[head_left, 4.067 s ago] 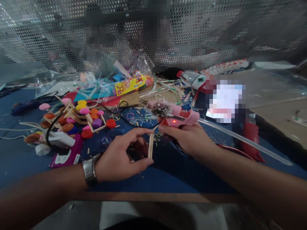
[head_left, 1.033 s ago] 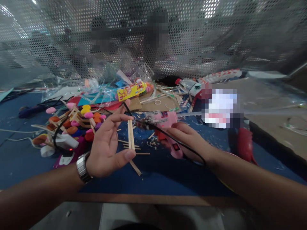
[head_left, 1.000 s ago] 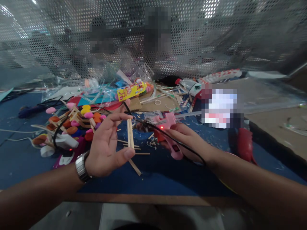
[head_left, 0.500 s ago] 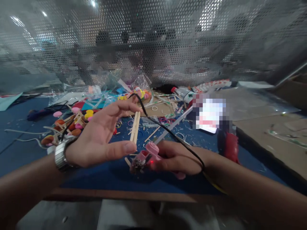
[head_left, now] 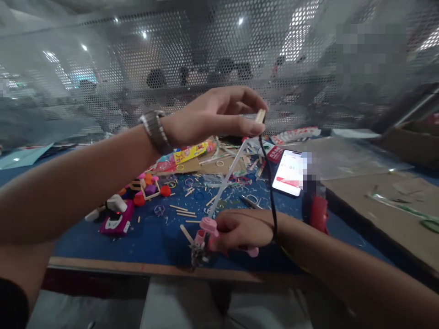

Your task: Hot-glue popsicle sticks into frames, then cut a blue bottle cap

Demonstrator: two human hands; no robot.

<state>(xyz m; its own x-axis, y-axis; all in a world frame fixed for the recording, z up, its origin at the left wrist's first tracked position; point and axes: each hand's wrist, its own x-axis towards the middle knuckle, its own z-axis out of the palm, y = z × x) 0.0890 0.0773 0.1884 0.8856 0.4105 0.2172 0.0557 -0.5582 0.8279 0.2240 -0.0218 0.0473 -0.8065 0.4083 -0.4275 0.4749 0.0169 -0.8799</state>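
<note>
Up above the table, my left hand (head_left: 219, 112) pinches a pair of short wooden sticks (head_left: 261, 115) between thumb and fingertips, their ends turned towards me. My right hand (head_left: 245, 228) is wrapped round a pink hot glue gun (head_left: 208, 225) low over the table's front. Clumps of hardened glue and debris (head_left: 199, 254) cling about its nozzle. A long translucent glue stick (head_left: 227, 177) rises from behind the gun. The black cord (head_left: 272, 192) hangs from near my left fingertips down to my right wrist. Under the gun, a loose wooden stick (head_left: 187, 234) lies on the blue table.
At the left are a purple power strip (head_left: 120, 218) with a white plug and a small wooden model with orange wheels (head_left: 166, 190). Cut stick pieces (head_left: 185, 213) and scraps litter the middle. A lit phone (head_left: 287, 172) and cardboard (head_left: 363, 196) lie right. A perforated metal screen (head_left: 192, 45) stands behind.
My left hand has moved up and to the right with the wooden sticks, which now show end-on. The glue gun has shifted slightly left and down in view with my right hand.
</note>
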